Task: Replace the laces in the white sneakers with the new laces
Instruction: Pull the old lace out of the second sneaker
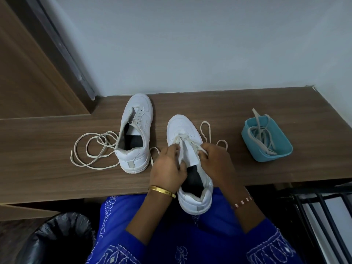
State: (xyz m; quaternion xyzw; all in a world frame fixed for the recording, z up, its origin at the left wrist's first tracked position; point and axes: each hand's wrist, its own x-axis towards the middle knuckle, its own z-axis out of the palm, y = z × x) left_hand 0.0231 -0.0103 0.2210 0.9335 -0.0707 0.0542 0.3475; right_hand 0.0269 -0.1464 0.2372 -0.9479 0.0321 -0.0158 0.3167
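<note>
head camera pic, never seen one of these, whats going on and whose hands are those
There is no machine here. The one picture comes from a camera worn on a person's head, looking down at their own two bare hands. On the wooden desk lie two white sneakers. The far sneaker stands alone, with a loose lace trailing to its left. The near sneaker overhangs the desk edge above the person's lap. The left hand holds its tongue side and the right hand has a grip on its lace. To the right, a blue tub holds more laces. A black-lined bin stands lower left.
</note>
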